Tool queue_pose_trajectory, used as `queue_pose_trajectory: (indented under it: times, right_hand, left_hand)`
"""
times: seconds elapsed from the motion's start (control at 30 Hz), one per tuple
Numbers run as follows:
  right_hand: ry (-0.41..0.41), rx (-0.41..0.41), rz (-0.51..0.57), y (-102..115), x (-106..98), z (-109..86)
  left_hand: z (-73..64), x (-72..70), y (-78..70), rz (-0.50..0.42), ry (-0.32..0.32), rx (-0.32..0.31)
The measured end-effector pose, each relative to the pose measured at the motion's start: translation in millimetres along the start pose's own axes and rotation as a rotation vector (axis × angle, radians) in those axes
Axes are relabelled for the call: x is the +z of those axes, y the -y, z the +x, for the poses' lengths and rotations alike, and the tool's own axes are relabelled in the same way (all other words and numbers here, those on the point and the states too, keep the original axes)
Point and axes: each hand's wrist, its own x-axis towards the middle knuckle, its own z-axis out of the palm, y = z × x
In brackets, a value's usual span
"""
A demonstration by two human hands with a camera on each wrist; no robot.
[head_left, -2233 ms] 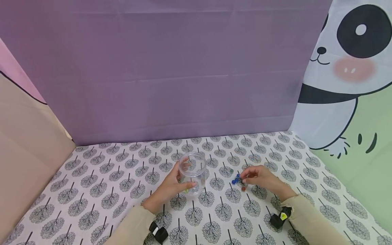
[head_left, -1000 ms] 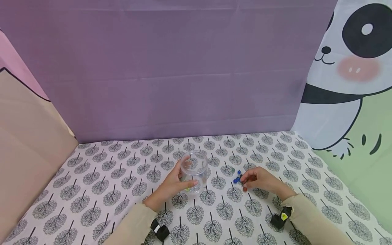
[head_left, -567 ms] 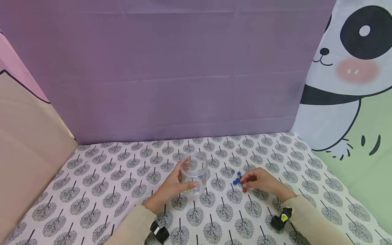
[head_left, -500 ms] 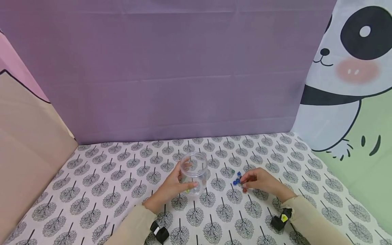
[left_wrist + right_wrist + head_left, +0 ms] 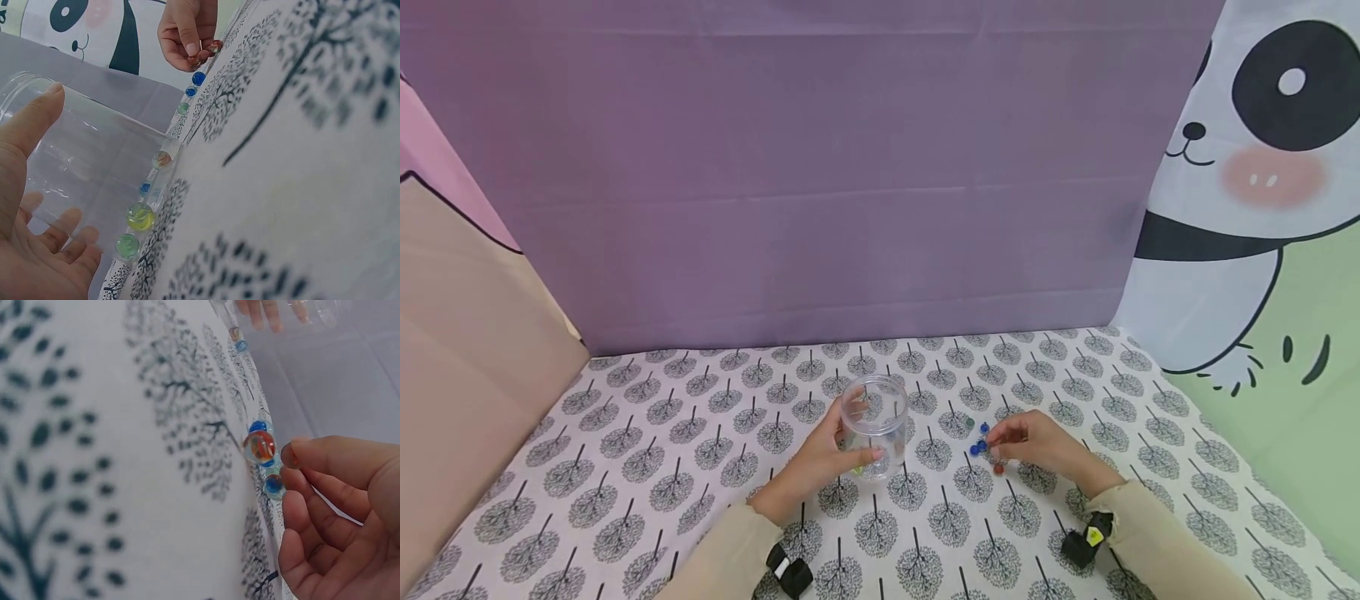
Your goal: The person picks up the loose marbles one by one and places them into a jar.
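My left hand (image 5: 827,450) holds a clear plastic jar (image 5: 887,425), thumb at the front and fingers round its far side. Through the jar's wall the left wrist view shows several marbles, among them a yellow-green marble (image 5: 140,217) and a green marble (image 5: 127,245). My right hand (image 5: 1037,442) pinches a small brownish marble (image 5: 290,456) between thumb and index fingertip, low over the cloth. Close by its fingertips lie a red marble (image 5: 997,469), several blue marbles (image 5: 981,446) and a dull green marble (image 5: 970,423).
A white cloth (image 5: 715,517) printed with dark trees covers the table. Behind it rises a purple backdrop (image 5: 850,183), with a panda-print curtain (image 5: 1210,292) on the right and a beige panel (image 5: 475,333) on the left.
My right fingertips have drawn slightly away from the red marble, so more of it shows. The left hand and jar have stayed in place.
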Motion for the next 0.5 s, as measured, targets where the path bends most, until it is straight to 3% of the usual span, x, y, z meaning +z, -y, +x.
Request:
queue_pose_trajectory:
  times: [0.17, 0.5]
  right_hand:
    - [-0.070, 0.001, -0.062, 4, 0, 1.8]
    - [-0.157, -0.041, -0.058, 17, 7, 5.4]
  left_hand:
    - [0.2, 0.2, -0.7, 0.002, 0.000, 0.002]
    - [-0.6, -0.3, -1.5, 0.001, 0.004, -0.004]
